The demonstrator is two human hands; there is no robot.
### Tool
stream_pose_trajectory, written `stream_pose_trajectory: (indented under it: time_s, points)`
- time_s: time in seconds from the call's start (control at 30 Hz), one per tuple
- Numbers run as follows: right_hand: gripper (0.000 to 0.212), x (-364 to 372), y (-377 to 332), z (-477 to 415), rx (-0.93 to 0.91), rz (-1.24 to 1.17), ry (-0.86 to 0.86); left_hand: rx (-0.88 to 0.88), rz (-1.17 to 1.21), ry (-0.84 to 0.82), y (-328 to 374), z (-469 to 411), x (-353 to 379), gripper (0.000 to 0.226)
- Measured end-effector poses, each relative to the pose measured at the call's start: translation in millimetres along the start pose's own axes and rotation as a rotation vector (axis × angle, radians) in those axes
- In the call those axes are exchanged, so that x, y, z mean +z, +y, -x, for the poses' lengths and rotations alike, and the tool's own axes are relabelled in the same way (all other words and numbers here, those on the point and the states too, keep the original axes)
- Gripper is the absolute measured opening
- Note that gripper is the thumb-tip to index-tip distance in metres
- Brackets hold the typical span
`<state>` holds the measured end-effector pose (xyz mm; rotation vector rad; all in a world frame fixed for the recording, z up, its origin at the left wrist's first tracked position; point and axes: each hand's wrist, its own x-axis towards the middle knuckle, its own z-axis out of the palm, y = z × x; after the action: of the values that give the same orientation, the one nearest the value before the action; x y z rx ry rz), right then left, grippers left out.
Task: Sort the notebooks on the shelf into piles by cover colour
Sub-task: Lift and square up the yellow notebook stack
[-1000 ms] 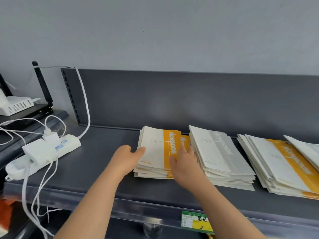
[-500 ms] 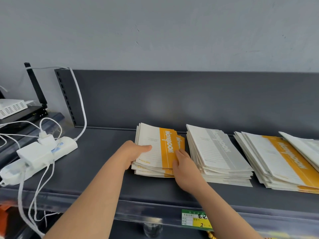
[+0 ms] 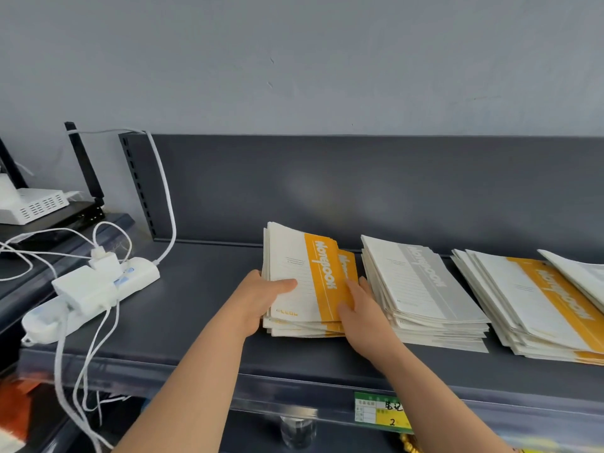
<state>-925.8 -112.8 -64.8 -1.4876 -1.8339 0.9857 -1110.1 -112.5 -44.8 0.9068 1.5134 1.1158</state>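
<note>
A pile of orange-striped notebooks (image 3: 304, 273) lies on the dark grey shelf (image 3: 202, 308), left of centre. My left hand (image 3: 258, 302) grips the pile's left edge, thumb on the top cover, fingers hidden behind the edge. My right hand (image 3: 359, 308) presses straight fingers against the pile's right edge, over the orange strip. To the right, close beside it, stands a pile of grey-striped notebooks (image 3: 421, 282). Further right lies a second orange-striped pile (image 3: 529, 305), with a grey-striped notebook (image 3: 581, 276) overlapping its far corner.
A white power strip (image 3: 130, 279) with plugged adapters and trailing cables lies on the shelf's left end. A white router (image 3: 32, 204) sits on the neighbouring shelf. The grey back panel rises behind the piles. A green and yellow price tag (image 3: 382, 411) hangs on the front rail.
My left thumb has slid further onto the top cover of the orange pile. My right hand has shifted from the top of the pile to its right edge. The other piles have not moved.
</note>
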Motion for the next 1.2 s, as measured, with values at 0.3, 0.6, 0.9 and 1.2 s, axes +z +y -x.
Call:
stream_pose_trajectory:
  time_s: [0.3, 0.6, 0.9, 1.2]
  points:
    - [0.061, -26.4, -32.2, -10.6, -0.075, -0.357, 0.164, 0.362, -0.055, -0.130, 7.3, 33.4, -19.7, 0.048]
    - [0.040, -33.4, -32.1, 0.4, -0.268, -0.527, 0.109, 0.526, -0.081, -0.086, 22.6, 36.1, -8.9, 0.083]
    - [0.050, -58.6, -71.5, -18.6, -0.077, -0.815, 0.142, 0.451, 0.202, 0.087, 73.8, 41.9, 21.5, 0.080]
    - [0.034, -50.7, -80.7, -23.1, -0.060, -0.819, 0.242, 0.504, 0.148, 0.245, 79.4, 39.6, 28.6, 0.028]
